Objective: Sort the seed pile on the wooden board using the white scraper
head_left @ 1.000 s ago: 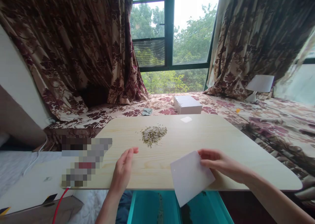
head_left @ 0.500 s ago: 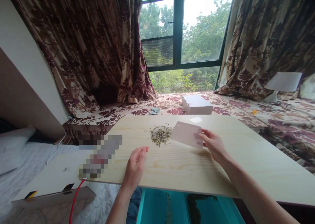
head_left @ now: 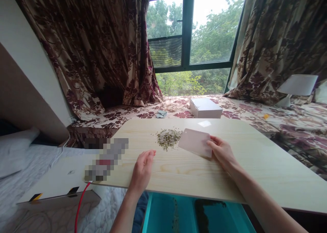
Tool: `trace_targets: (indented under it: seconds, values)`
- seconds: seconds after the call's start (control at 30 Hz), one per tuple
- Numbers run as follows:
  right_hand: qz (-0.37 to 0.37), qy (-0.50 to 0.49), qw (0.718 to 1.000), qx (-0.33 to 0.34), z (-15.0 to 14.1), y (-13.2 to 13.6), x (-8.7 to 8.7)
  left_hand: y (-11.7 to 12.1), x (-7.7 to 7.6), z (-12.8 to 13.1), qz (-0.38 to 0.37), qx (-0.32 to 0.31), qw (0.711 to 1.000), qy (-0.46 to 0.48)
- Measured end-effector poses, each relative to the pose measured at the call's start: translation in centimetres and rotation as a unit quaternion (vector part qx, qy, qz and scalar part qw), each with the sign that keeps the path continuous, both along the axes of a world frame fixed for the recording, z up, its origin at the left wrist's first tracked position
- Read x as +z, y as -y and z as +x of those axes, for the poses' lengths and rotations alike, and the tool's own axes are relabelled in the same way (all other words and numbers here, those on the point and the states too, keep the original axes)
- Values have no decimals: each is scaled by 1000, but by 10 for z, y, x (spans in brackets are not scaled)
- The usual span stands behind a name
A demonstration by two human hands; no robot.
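Observation:
A loose pile of small green and whitish grains (head_left: 168, 139), like beans mixed with rice, lies on the light wood-grain table (head_left: 184, 171). My right hand (head_left: 222, 151) pinches the right edge of a pale, translucent flat scraper (head_left: 195, 142) with a small hole in one corner. The scraper's left end is at the right side of the pile, and I cannot tell whether it touches the grains. In front of the pile, to its left, my left hand (head_left: 143, 168) rests on its side at the table, fingers extended together, with nothing visible in it.
Below the table's near edge is a turquoise divided bin (head_left: 163, 209) with dark and pale matter inside. A blurred-out object (head_left: 109, 159) lies at the table's left end, with a red cable (head_left: 80, 205) below. Behind stand a white box (head_left: 206, 108) and a lamp (head_left: 297, 85).
The view has shifted slightly. The scraper sits a little nearer to me relative to the pile, still in my right hand. My left hand keeps nearly the same pose.

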State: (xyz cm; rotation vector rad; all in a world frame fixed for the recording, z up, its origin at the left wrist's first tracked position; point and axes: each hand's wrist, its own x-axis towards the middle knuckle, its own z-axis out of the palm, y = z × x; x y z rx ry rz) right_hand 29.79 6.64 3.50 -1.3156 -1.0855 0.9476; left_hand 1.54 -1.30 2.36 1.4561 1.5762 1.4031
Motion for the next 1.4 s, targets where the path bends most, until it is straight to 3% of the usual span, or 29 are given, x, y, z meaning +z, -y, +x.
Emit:
trace_targets:
  seconds: [0.33,0.6,0.9,1.17,1.23,1.4]
  values:
    - [-31,-33,999,5,4,1,9,0,2,0,8,5,1000,-2]
    - [-35,-7,997,68,-4,6,5,0,2,0,14,5,1000,2]
    - [-76,15,988,133,-11,47,19,0,1,0,20,-2,1000,-4]
    - [-73,-22,982,171,-16,81,-10,0,2,1,14,-5,1000,-4]
    - [-66,-20,985,155,-13,77,-5,0,2,1,12,-5,1000,-1]
    - [-17,-23,998,54,-3,44,31,-2,-1,0,4,-5,1000,5]
